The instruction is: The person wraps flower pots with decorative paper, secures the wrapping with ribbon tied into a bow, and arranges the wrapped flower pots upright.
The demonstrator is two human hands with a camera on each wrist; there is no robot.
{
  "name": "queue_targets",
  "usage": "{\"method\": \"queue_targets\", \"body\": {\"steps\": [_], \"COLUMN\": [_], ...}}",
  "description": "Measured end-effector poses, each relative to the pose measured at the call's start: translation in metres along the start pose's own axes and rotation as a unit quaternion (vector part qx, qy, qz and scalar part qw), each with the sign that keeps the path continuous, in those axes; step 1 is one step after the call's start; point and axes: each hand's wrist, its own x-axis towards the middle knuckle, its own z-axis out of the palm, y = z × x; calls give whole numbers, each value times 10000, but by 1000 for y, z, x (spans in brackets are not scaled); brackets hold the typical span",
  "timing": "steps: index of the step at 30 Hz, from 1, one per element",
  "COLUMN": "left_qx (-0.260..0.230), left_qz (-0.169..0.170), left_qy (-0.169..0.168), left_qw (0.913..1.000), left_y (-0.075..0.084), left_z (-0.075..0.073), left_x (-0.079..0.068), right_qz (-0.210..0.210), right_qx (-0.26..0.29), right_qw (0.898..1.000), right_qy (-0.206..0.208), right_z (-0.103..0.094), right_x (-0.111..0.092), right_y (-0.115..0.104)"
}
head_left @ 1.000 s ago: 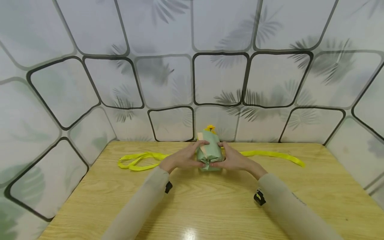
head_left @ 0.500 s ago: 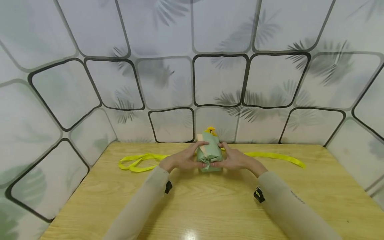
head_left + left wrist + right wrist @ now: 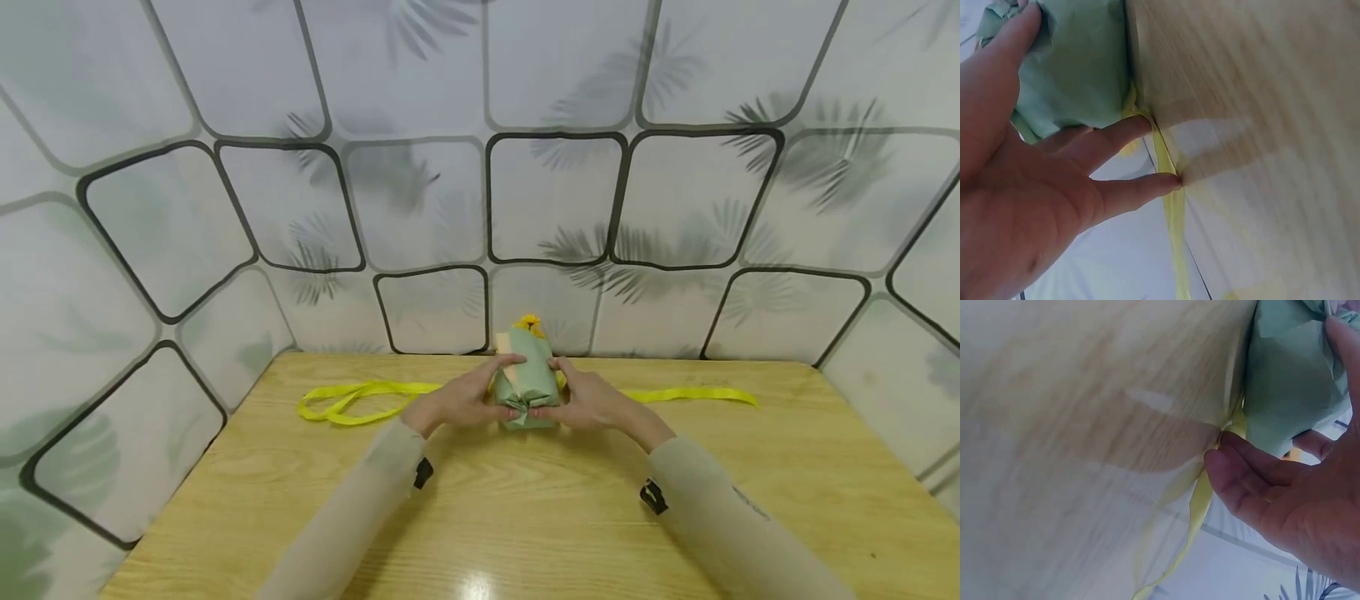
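Observation:
A package wrapped in green paper [image 3: 534,375] stands near the back of the table, its paper gathered in a twist low on the near side. Behind its top shows a yellow flower [image 3: 529,323]. My left hand [image 3: 467,400] grips the package's left side, thumb by the twist and index finger higher up. From the other side my right hand [image 3: 596,402] holds it the same way, thumb tips almost meeting. A yellow ribbon [image 3: 697,395] runs behind the package; in the left wrist view two fingers touch the ribbon [image 3: 1174,231]. Right fingertips meet the ribbon [image 3: 1200,500] at the tabletop.
The ribbon's loose loop [image 3: 337,408] lies left of the package on the wooden table [image 3: 480,517]. A patterned wall covering [image 3: 420,217] rises directly behind the table's back edge and along both sides. Black wrist straps [image 3: 653,495] show at the sleeves.
The ribbon's right tail has shifted slightly left and lies straighter, its end a little farther back. Both hands keep their hold on the package, which stays in place.

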Motion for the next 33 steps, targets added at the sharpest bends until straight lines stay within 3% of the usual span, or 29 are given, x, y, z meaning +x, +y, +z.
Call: {"method": "queue_targets", "body": {"steps": [6,18,29,33], "left_qx": [214,100,97,19], "left_qz": [-91,274,75,164], "left_qy": [137,349,388,414], "left_qw": [9996,9990,9992,9990], "left_y": [8,22,38,42], "left_z": [6,22,31,34], "left_x": [-6,-28,-45,-50], "right_qz": [-29,123,-85,-134], "right_qx": [-70,-171,-370,-326], "right_qw": [9999,9998,9992,9994], "right_qy": [126,73,132,70], "right_z": [6,13,15,17], "right_x": [-9,-39,-57,-62], "right_y": [-3,-20,-29,-30]}}
